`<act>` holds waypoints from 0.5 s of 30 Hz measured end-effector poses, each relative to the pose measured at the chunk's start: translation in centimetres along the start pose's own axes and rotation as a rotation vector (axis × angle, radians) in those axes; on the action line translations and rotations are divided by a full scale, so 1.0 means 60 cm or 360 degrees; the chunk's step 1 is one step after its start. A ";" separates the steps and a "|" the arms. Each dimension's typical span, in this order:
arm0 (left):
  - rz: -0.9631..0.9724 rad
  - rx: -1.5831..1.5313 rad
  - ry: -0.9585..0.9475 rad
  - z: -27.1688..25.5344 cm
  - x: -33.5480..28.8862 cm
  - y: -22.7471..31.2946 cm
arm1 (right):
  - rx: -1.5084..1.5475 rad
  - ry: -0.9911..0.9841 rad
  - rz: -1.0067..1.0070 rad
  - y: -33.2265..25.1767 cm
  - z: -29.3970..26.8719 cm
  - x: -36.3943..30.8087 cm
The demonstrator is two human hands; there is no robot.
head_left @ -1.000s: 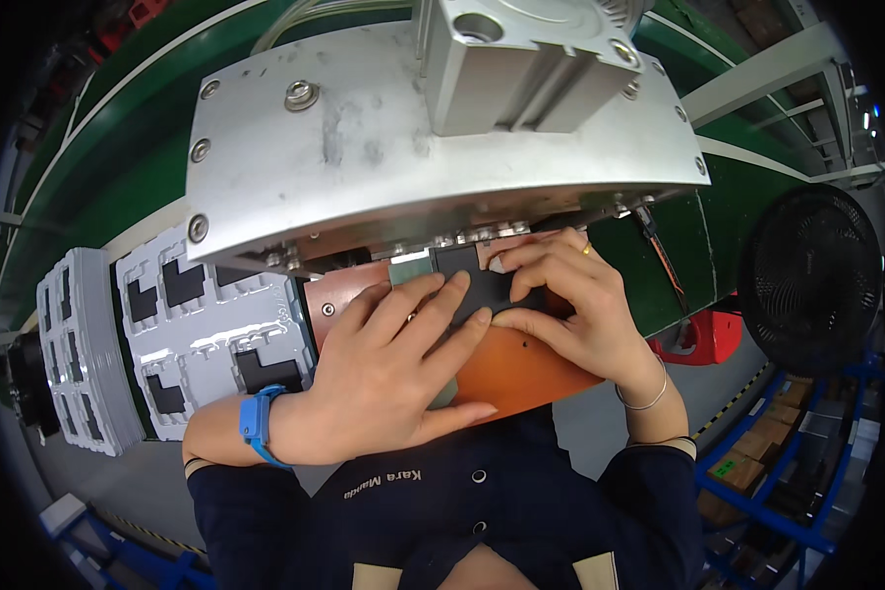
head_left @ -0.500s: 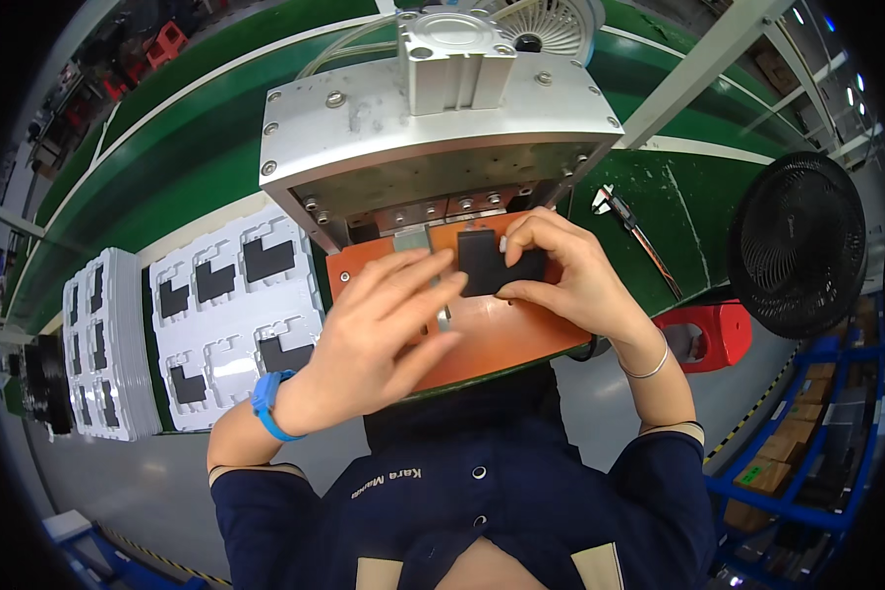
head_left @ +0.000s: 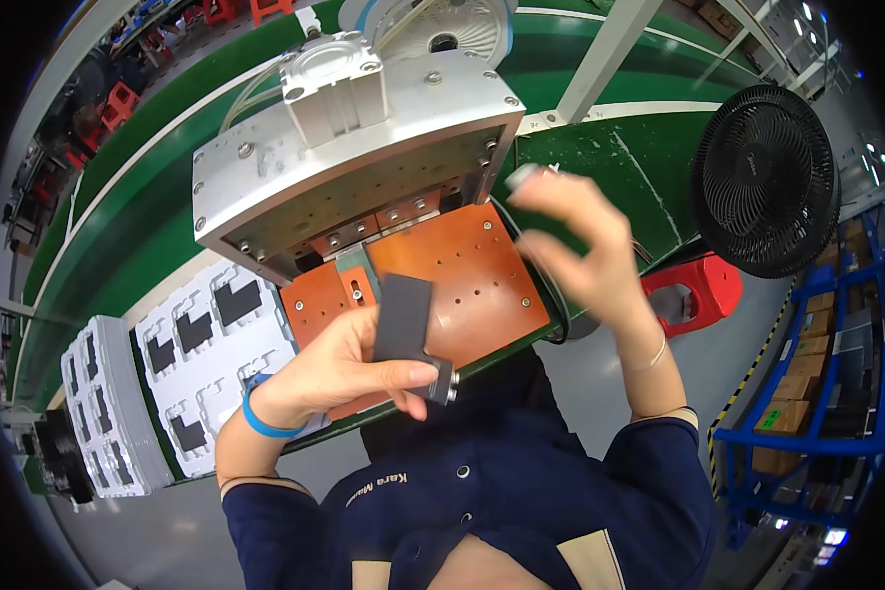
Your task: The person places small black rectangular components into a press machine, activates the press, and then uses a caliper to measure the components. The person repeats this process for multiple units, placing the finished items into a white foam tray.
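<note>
The left hand (head_left: 339, 369) grips a black L-shaped part (head_left: 403, 320), thumb on top and fingers beneath; the part is held up over the near edge of the orange plate (head_left: 477, 285), and its lower end has a small silvery tip. The right hand (head_left: 585, 246) is raised near the plate's right edge, blurred, its thumb and fingers spread well apart with nothing visible between them. Left of the plate, a white tray (head_left: 211, 369) lies along the bench's near edge, black parts (head_left: 194, 331) in its pockets; a stack of trays (head_left: 108, 403) stands farther left. Off the bench's right end are a red stool (head_left: 713, 295) and a black fan (head_left: 767, 182). Behind the plate, a silver press (head_left: 364, 146) stands on the green bench (head_left: 610, 187), and a white fan (head_left: 438, 25) is beyond it.
</note>
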State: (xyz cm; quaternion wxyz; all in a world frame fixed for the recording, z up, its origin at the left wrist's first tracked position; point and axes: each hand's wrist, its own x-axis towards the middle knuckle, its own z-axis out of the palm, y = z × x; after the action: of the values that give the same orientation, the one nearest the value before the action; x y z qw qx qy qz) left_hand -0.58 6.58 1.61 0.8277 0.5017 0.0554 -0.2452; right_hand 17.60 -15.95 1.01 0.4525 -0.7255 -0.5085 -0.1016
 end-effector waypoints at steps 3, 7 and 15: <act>0.0303 0.0309 0.0208 -0.009 0.000 -0.006 | -0.0747 0.0170 0.0490 0.183 -0.053 -0.071; 0.0361 0.0180 0.0497 -0.016 0.016 -0.001 | -0.0988 -0.0093 0.0911 0.312 -0.076 -0.149; 0.0294 0.0196 0.0561 -0.034 0.020 0.002 | -0.0606 0.0167 0.0991 0.335 -0.078 -0.149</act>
State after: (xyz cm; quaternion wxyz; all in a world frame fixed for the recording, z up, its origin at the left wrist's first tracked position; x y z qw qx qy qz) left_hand 0.80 7.94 0.30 0.7920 0.5893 0.1380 -0.0795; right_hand 31.61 -26.76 -12.89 0.3441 -0.9105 -0.2116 -0.0888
